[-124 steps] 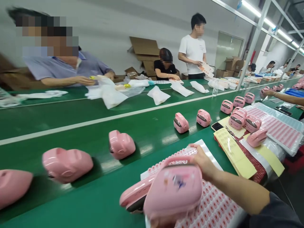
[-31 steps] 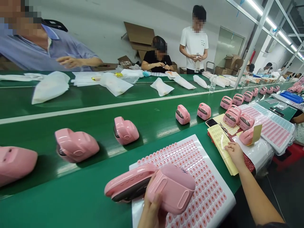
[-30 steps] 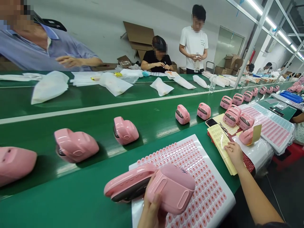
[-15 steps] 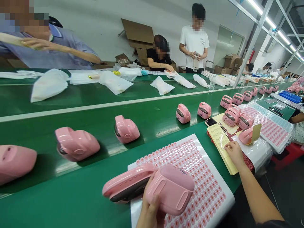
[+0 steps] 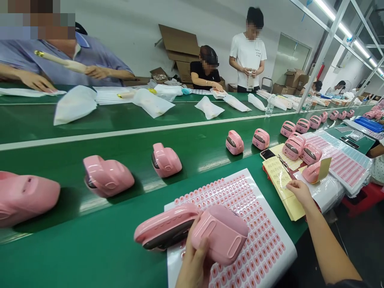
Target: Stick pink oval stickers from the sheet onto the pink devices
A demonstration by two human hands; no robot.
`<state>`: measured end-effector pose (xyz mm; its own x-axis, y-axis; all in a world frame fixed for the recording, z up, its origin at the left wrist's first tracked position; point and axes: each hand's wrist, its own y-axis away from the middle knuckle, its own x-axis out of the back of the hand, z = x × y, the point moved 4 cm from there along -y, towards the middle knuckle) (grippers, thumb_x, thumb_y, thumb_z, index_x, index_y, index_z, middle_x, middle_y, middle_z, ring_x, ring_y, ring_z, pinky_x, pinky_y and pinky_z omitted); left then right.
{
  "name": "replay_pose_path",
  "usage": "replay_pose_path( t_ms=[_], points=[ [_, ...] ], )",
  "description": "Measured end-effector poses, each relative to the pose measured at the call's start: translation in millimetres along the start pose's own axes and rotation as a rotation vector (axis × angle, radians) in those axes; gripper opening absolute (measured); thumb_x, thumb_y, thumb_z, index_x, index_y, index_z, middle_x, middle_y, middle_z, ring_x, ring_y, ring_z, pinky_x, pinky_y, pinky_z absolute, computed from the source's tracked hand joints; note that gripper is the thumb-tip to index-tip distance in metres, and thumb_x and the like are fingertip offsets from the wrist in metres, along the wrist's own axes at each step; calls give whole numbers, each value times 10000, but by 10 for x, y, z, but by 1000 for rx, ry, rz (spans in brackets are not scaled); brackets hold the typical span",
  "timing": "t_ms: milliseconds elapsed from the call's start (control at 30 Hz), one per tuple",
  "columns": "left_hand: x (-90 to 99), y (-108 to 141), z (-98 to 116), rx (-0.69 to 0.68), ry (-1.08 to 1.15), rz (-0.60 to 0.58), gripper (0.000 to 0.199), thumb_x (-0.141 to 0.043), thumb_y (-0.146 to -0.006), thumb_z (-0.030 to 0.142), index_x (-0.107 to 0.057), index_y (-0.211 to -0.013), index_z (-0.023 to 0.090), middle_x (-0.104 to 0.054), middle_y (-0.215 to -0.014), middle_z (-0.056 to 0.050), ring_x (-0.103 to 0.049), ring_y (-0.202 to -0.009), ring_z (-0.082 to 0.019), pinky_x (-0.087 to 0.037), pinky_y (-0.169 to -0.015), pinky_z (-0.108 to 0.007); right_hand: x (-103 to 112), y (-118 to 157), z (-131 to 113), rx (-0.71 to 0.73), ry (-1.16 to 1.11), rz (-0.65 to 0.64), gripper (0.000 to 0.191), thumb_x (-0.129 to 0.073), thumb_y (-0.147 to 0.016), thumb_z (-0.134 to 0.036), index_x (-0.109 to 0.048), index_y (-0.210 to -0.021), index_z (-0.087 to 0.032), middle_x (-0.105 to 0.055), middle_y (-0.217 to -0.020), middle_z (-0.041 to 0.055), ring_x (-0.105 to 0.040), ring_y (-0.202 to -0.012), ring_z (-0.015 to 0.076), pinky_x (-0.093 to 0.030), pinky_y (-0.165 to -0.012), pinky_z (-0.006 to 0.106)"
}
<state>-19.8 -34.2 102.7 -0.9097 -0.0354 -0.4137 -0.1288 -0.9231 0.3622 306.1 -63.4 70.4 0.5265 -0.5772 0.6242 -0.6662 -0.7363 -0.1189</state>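
Observation:
My left hand (image 5: 193, 256) is wrapped round a pink plastic device (image 5: 220, 236), with two long raised strips on the face turned toward me. A long glossy pink part with a dark band juts from it to the left. Beneath the device lies a white sheet of small pink-and-red oval stickers (image 5: 258, 224). My right hand (image 5: 300, 192) is over a stack of yellow label sheets (image 5: 280, 180), thumb and fingertips pressed together at its right side. Whether a label is between those fingertips is too small to tell.
Pink devices (image 5: 109, 176) stand along the green belt (image 5: 198, 168). Several more, a phone (image 5: 267, 154) and sticker sheets (image 5: 345, 160) lie to the right. Beyond the white divider are white bags (image 5: 153, 103), a bottle (image 5: 270, 106) and co-workers. A metal post (image 5: 324, 56) rises at right.
The belt's pink devices appear slightly farther right, as does most of the view. My left hand still holds the device; my right hand barely moves. A co-worker's hand at left has lowered onto white bags.

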Motion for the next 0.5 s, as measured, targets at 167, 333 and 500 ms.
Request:
replay_pose_path(
  t_ms=[167, 333, 500],
  points=[
    [10, 3, -11, 13, -1, 7, 801, -682, -583, 589, -428, -1278, 280, -497, -1289, -47, -377, -1231, -297, -394, -973, -353, -37, -22, -35, -3, 58, 116, 106, -565, -633, -261, -593, -569, -183, -554, -761, 61, -555, -645, 193, -457, -715, 356],
    [26, 27, 14, 18, -13, -6, 792, -717, -561, 511, -440, -1267, 283, -480, -1312, -32, -372, -1236, -292, -402, -963, -332, -66, -8, -103, 30, 65, 146, 95, -562, -620, -193, -548, -527, -204, -522, -744, 44, -533, -655, 186, -442, -742, 346],
    [29, 33, 28, 24, -28, -20, 814, -716, -556, 524, -423, -1277, 284, -461, -1330, -33, -372, -1236, -297, -435, -928, -331, -36, 10, -130, -20, 20, 107, 71, -576, -603, -218, -583, -537, -194, -535, -692, 34, -548, -668, 199, -439, -727, 350]
  ],
)
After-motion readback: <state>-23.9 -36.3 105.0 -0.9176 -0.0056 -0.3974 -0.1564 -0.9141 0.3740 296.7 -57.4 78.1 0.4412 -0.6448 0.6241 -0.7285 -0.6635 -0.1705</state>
